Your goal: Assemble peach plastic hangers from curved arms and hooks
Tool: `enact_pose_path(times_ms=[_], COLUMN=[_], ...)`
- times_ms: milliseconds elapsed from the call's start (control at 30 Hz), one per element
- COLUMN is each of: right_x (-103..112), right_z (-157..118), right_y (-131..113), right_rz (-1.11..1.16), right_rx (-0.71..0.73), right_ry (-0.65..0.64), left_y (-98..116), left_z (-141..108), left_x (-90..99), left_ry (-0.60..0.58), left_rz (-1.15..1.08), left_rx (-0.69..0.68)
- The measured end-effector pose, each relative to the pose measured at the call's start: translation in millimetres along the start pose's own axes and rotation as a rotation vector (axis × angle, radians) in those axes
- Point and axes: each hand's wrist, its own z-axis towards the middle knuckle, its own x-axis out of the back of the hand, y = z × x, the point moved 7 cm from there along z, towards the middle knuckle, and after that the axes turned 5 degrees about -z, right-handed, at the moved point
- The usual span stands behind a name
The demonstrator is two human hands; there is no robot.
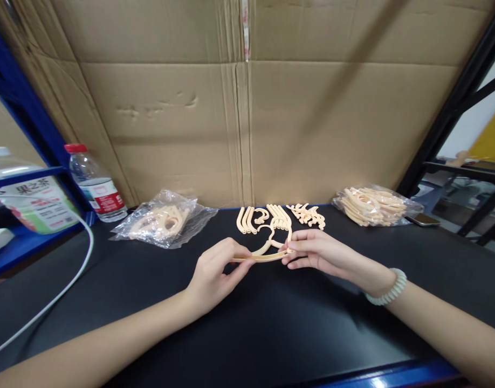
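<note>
A beige plastic clothes hanger (265, 248) is held level between my hands, its hook pointing away from me. My left hand (218, 272) pinches the left end of the bottom bar between thumb and fingers. At the right end, the fingers of my right hand (318, 250) close around the corner where the bar meets an arm piece. Just beyond the hanger lie curved beige strips (247, 220), a few loose hooks (261, 216) and another row of strips (277, 214). Small branched beige pieces (309, 215) form a heap to their right.
Clear plastic bags of beige parts lie left (162, 220) and right (372, 205) on the black table (263, 334). A red-capped bottle (102, 191) stands at the back left near a white cable (75, 288). Cardboard (170, 118) walls the back. A dark flat object (424, 219) is at right.
</note>
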Motion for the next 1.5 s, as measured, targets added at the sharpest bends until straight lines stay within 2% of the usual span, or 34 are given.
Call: enact_pose_path(times_ms=[633,1100,1300,1367,1500], right_x=[-8.4,-6.7,-9.1,-10.5,-12.3], right_z=[-0.9,0.9,-1.7,-2.1,-0.6], right_y=[0.5,3.4,-1.3,-2.6,-4.5], right_rz=[0.010,-0.063,-0.053,-0.021,0.049], right_rx=[0.093,0.177,0.224,0.219,0.228], right_ry=[0.061,0.192,0.209,0.187,0.122], left_y=[8.2,8.4,3.5,-1.4,-18.4], left_z=[1.5,-0.3,1.0,2.1,0.7], left_x=[2.0,1.7,3.4,4.7,3.9], left_ry=[0.015,0.009,0.028,0.047,0.052], left_rz=[0.044,0.051,0.020,0.000,-0.077], left_rx=[-0.090,-0.106,-0.005,0.086,0.357])
